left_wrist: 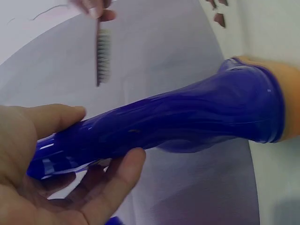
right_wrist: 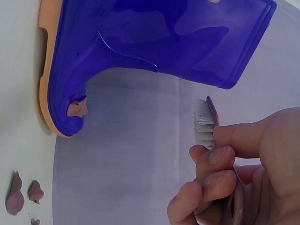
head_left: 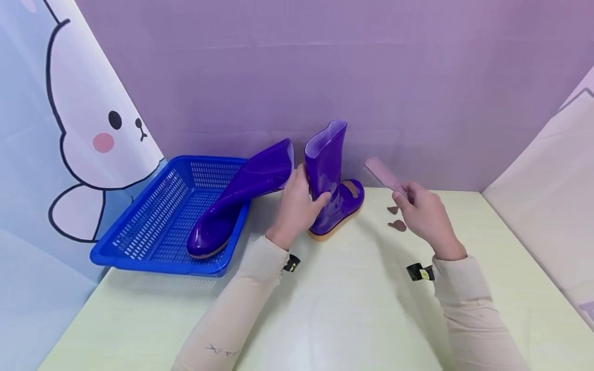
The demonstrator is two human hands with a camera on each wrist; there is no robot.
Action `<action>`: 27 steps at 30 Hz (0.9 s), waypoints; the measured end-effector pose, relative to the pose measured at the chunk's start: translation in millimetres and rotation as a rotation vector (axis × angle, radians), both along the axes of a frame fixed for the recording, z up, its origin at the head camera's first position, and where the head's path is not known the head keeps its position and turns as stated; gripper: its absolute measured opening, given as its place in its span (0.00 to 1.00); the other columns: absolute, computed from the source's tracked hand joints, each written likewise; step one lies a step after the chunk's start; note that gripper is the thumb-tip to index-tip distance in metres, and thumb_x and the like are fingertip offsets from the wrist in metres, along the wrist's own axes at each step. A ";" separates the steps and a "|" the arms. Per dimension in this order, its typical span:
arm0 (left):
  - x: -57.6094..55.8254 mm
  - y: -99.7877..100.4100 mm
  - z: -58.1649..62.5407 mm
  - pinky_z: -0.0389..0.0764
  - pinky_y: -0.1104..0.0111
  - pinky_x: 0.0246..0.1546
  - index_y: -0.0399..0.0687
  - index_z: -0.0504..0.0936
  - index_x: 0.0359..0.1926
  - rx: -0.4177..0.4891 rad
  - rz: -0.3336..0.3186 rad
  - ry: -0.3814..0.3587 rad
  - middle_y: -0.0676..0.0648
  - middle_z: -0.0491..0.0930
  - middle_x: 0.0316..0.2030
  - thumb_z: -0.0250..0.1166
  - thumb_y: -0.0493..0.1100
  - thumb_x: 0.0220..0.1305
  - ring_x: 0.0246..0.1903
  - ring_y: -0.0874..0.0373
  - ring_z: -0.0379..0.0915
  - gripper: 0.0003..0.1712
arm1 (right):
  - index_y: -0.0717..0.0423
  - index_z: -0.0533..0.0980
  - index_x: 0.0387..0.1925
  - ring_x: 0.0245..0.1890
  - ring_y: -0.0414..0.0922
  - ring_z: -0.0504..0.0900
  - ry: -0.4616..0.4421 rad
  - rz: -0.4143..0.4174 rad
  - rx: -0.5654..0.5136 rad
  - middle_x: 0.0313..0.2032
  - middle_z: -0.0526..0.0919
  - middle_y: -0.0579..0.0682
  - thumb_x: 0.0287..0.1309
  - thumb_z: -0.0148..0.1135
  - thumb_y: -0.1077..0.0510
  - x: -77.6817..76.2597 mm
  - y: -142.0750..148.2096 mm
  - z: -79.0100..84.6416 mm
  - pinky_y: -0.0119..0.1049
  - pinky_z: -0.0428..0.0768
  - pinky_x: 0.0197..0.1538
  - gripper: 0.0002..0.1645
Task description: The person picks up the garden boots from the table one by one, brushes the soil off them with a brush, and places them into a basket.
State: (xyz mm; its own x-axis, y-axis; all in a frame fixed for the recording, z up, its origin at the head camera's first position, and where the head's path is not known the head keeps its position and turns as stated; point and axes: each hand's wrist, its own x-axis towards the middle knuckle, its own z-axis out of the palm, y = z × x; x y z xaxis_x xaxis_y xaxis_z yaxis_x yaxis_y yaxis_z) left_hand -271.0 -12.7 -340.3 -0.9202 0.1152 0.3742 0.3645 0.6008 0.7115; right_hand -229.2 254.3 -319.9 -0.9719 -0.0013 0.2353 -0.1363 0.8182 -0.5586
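Note:
A purple rain boot [head_left: 328, 170] with an orange-tan sole stands upright on the table, toe to the right. A brown patch [head_left: 351, 189] clings to its toe; the right wrist view also shows this patch [right_wrist: 78, 108]. My left hand [head_left: 297, 203] grips the boot's shaft from the left, thumb on one side and fingers on the other in the left wrist view. To the right of the boot, my right hand [head_left: 424, 216] holds a pinkish brush [head_left: 384, 173] by its handle, off the table. White bristles [right_wrist: 203, 123] face the boot without touching it.
A blue plastic basket [head_left: 139, 226] stands at the left; a second purple boot [head_left: 232, 198] lies slanted in it, its shaft over the rim. Brown flakes [head_left: 397, 225] lie on the table [head_left: 343, 304] near my right hand. A purple backdrop [head_left: 325, 67] rises behind.

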 end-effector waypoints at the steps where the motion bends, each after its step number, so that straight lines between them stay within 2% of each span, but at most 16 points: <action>1: 0.3 1.7 -1.5 0.76 0.51 0.67 0.38 0.58 0.75 -0.027 0.008 -0.009 0.38 0.71 0.65 0.73 0.50 0.64 0.64 0.42 0.73 0.48 | 0.62 0.76 0.51 0.23 0.44 0.77 0.015 -0.009 0.015 0.32 0.88 0.56 0.78 0.49 0.49 0.3 0.7 0.4 0.38 0.70 0.33 0.20; 3: 0.9 4.6 -4.8 0.77 0.50 0.65 0.37 0.57 0.76 -0.074 0.031 -0.022 0.37 0.72 0.65 0.73 0.51 0.63 0.62 0.40 0.75 0.50 | 0.61 0.77 0.49 0.24 0.46 0.71 0.035 -0.024 0.029 0.28 0.83 0.54 0.77 0.50 0.49 0.7 1.7 1.1 0.39 0.67 0.30 0.19; 6: 1.6 8.1 -9.0 0.80 0.47 0.60 0.37 0.59 0.75 -0.110 0.058 -0.022 0.37 0.75 0.62 0.74 0.50 0.62 0.58 0.37 0.78 0.49 | 0.61 0.77 0.48 0.24 0.47 0.69 0.039 -0.032 0.025 0.26 0.77 0.52 0.77 0.50 0.49 0.7 2.4 1.5 0.38 0.66 0.28 0.19; 14: 1.0 8.5 -13.4 0.80 0.47 0.58 0.39 0.71 0.64 -0.093 0.014 0.029 0.38 0.83 0.55 0.69 0.42 0.66 0.56 0.39 0.80 0.29 | 0.61 0.77 0.49 0.26 0.48 0.70 0.017 -0.033 0.013 0.27 0.78 0.52 0.77 0.49 0.48 0.4 3.6 0.0 0.39 0.67 0.30 0.20; 17: -0.9 4.4 -13.8 0.80 0.46 0.57 0.41 0.74 0.60 -0.087 -0.002 0.046 0.38 0.84 0.54 0.69 0.41 0.65 0.55 0.39 0.81 0.24 | 0.60 0.76 0.50 0.29 0.48 0.74 -0.009 -0.026 0.009 0.31 0.84 0.53 0.78 0.48 0.47 -0.4 3.6 -1.4 0.39 0.68 0.33 0.21; 21: -4.1 -0.6 -13.2 0.81 0.46 0.54 0.41 0.77 0.56 -0.090 -0.025 0.080 0.38 0.87 0.50 0.69 0.38 0.62 0.52 0.38 0.83 0.21 | 0.59 0.75 0.50 0.32 0.45 0.83 -0.060 -0.009 -0.005 0.39 0.91 0.54 0.79 0.47 0.46 -1.4 4.4 -3.6 0.39 0.70 0.40 0.21; 24: -6.0 -2.9 -12.0 0.82 0.47 0.53 0.41 0.78 0.54 -0.093 -0.042 0.096 0.37 0.87 0.48 0.69 0.36 0.60 0.51 0.37 0.84 0.20 | 0.59 0.74 0.52 0.28 0.40 0.87 -0.108 0.010 -0.021 0.41 0.91 0.56 0.79 0.47 0.45 -2.4 4.6 -4.8 0.39 0.73 0.44 0.21; 27: -6.8 -4.3 -10.5 0.81 0.47 0.56 0.42 0.79 0.54 -0.095 -0.048 0.079 0.37 0.87 0.49 0.69 0.36 0.61 0.53 0.38 0.83 0.20 | 0.59 0.74 0.53 0.26 0.40 0.89 -0.149 0.028 -0.028 0.43 0.90 0.59 0.79 0.47 0.46 -4.1 4.1 -6.3 0.40 0.78 0.44 0.21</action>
State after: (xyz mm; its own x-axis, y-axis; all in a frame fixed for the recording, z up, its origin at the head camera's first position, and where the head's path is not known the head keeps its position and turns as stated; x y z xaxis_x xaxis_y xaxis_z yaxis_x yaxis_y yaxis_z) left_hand -277.8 -17.0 -350.7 -0.8808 0.1970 0.4305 0.4472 0.6449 0.6198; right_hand -233.3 258.5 -326.2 -0.9957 -0.0248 0.0891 -0.0733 0.7991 -0.5968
